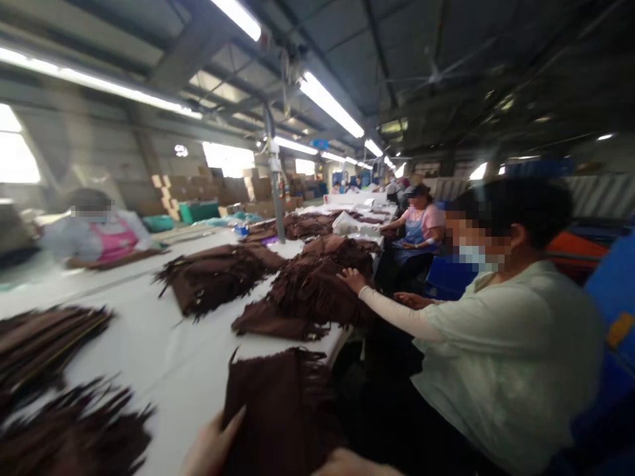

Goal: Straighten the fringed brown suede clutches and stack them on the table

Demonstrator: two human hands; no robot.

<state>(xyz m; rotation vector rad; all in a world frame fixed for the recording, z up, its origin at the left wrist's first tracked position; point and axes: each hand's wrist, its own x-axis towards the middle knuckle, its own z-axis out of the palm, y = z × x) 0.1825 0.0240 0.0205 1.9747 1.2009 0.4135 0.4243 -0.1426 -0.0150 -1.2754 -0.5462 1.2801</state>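
Note:
A dark brown fringed scarf (278,403) lies folded at the table's near edge, its fringe toward the right. My left hand (213,444) grips its left edge, thumb on top and the other fingers mostly hidden. Low in the view, my right hand (352,463) touches the scarf's lower right part; the frame's edge cuts it off and its fingers cannot be made out. Just beyond the scarf is a heap of brown fringed scarves (322,284), on which a co-worker's hand (353,281) rests.
More brown scarves lie in a stack (213,271) mid-table and in piles (44,350) at the left. A co-worker (516,344) sits close on my right. Across the white table (163,344) is another person (109,238). A metal pole (276,192) rises from the table.

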